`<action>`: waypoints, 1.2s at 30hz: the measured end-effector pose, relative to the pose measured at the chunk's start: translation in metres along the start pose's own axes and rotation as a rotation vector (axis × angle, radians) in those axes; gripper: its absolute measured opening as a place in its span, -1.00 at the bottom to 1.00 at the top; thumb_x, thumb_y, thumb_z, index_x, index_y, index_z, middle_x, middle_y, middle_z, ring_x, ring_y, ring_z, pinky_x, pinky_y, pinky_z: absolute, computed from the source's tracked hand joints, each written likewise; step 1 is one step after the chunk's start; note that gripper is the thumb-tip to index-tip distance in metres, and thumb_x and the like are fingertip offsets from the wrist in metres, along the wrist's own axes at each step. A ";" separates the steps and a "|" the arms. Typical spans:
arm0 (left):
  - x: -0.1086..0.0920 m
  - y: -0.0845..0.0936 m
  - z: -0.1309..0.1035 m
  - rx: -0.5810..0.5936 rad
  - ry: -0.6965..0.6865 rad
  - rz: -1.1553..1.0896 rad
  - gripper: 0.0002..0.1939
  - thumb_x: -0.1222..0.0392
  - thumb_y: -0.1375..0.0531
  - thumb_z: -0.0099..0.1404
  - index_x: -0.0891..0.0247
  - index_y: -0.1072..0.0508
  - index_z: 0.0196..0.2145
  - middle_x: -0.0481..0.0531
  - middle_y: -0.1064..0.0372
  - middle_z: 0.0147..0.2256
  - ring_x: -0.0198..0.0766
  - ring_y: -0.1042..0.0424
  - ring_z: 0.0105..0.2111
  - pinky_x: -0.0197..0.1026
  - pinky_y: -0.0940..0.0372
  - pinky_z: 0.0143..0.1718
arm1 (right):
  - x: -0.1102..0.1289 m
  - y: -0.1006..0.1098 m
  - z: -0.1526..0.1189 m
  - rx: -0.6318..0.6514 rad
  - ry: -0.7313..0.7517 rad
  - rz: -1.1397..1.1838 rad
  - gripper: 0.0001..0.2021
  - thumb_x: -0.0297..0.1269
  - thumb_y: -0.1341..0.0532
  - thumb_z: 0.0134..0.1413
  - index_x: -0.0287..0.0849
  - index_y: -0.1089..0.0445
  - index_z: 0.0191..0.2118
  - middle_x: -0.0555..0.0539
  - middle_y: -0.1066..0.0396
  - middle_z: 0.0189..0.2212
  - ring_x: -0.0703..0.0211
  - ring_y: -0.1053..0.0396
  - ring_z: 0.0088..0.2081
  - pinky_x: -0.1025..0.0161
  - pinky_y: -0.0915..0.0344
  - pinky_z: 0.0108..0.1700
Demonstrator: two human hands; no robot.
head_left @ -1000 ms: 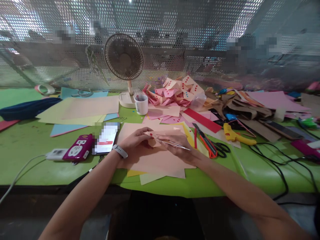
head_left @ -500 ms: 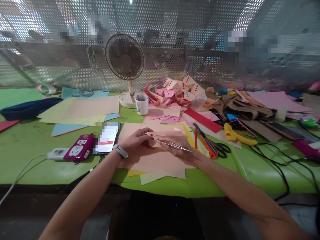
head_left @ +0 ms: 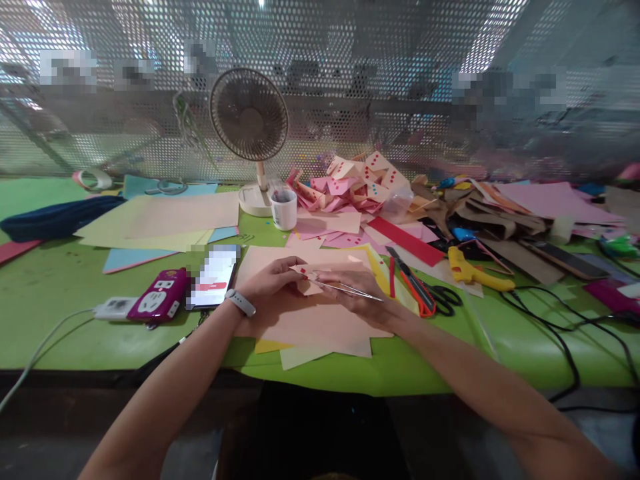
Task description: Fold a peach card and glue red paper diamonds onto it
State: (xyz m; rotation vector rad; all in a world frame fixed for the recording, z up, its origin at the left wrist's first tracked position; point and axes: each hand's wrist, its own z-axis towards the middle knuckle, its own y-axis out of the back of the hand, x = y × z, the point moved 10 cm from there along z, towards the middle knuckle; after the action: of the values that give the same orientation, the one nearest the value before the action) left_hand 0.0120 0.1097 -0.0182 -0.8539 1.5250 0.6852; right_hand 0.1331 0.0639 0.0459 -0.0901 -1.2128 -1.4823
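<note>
You have a green-covered counter (head_left: 65, 347) running the full width of your view, its surface glossy with soft reflections along the front edge. Behind it, you face a perforated metal screen (head_left: 380, 127), its small round holes letting light through, brightest at the upper left and upper right. Through the screen you can make out dim, blurred shapes, too unclear to name. 1 small bright light (head_left: 261, 3) shows at the top edge, left of center. 1 round fan (head_left: 250, 115) stands upright on the counter, just before the screen. Below the front edge, your view falls into dark shadow.
</note>
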 end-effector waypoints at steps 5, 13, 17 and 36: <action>-0.001 -0.002 0.000 0.020 -0.019 0.000 -0.73 0.11 -0.25 0.21 0.29 -0.37 -0.18 -0.02 -0.37 -0.39 -0.34 -0.38 -0.43 -0.15 -0.42 -0.27 | -0.005 -0.002 -0.002 -0.010 -0.002 -0.003 -0.71 -0.17 -0.15 0.25 0.06 -0.43 0.05 0.02 -0.49 -0.02 0.11 -0.45 0.02 0.10 -0.45 0.06; 0.003 -0.003 0.000 0.032 0.002 -0.018 -0.69 0.08 -0.27 0.22 0.29 -0.34 -0.15 -0.05 -0.40 -0.46 -0.34 -0.42 -0.46 -0.19 -0.39 -0.29 | -0.006 0.005 -0.002 -0.081 -0.045 -0.004 -0.74 -0.17 -0.18 0.21 0.07 -0.47 -0.01 0.03 -0.52 -0.07 0.08 -0.50 -0.06 0.10 -0.49 -0.01; 0.003 -0.001 0.001 0.031 -0.013 -0.004 -0.68 0.07 -0.27 0.23 0.28 -0.34 -0.15 -0.04 -0.41 -0.47 -0.33 -0.42 -0.48 -0.17 -0.40 -0.30 | 0.002 0.001 0.000 -0.043 0.028 -0.042 -0.73 -0.20 -0.16 0.24 0.04 -0.45 0.02 0.01 -0.52 -0.05 0.10 -0.47 -0.01 0.09 -0.45 0.04; 0.004 0.010 0.003 -0.061 -0.029 0.113 -0.59 -0.05 -0.33 0.15 0.29 -0.37 -0.19 -0.01 -0.40 -0.44 -0.31 -0.42 -0.45 -0.26 -0.38 -0.40 | -0.009 0.042 -0.005 -0.329 -0.002 0.037 -0.80 -0.23 -0.24 0.15 -0.11 -0.49 -0.11 -0.09 -0.56 -0.16 0.10 -0.54 -0.16 0.18 -0.53 -0.13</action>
State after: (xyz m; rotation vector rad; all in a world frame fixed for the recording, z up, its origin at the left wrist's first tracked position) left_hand 0.0051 0.1174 -0.0229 -0.8046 1.5412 0.8269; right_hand 0.1710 0.0748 0.0629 -0.3334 -0.9551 -1.6382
